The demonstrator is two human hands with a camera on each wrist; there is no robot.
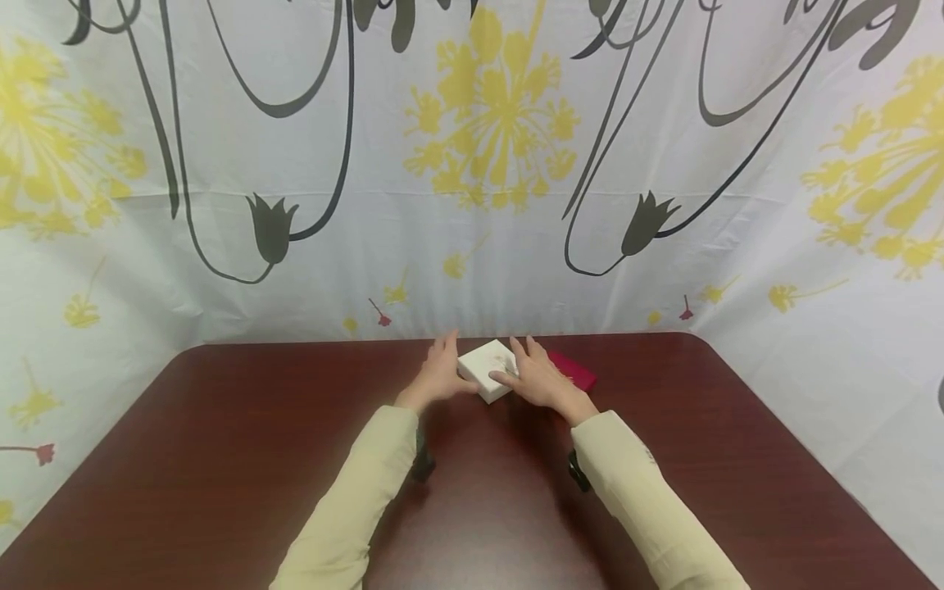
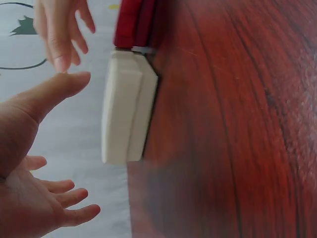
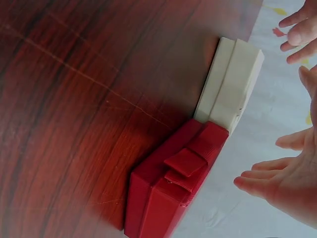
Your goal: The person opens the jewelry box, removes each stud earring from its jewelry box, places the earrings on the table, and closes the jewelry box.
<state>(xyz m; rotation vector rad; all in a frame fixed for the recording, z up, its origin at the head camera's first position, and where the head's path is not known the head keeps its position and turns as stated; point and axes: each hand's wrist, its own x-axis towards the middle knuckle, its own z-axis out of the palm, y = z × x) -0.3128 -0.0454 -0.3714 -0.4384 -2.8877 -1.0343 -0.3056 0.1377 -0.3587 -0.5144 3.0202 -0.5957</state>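
Observation:
A small white lidded box (image 1: 487,370) sits at the far part of the table, turned cornerwise. Right beside it lies a red box (image 3: 158,198) with a ribbon bow on top; in the head view my right hand partly covers this red box (image 1: 574,371). My left hand (image 1: 437,373) is at the white box's left side, fingers spread and thumb pointing inward. On the other side, my right hand (image 1: 542,377) overlaps the white box's right edge, its fingers extended. Both wrist views show the hands raised above the boxes with nothing in them.
The dark red-brown wooden table (image 1: 487,524) has rounded far corners. A white curtain (image 1: 472,270) with yellow and grey plant prints hangs right behind its far edge and along both sides.

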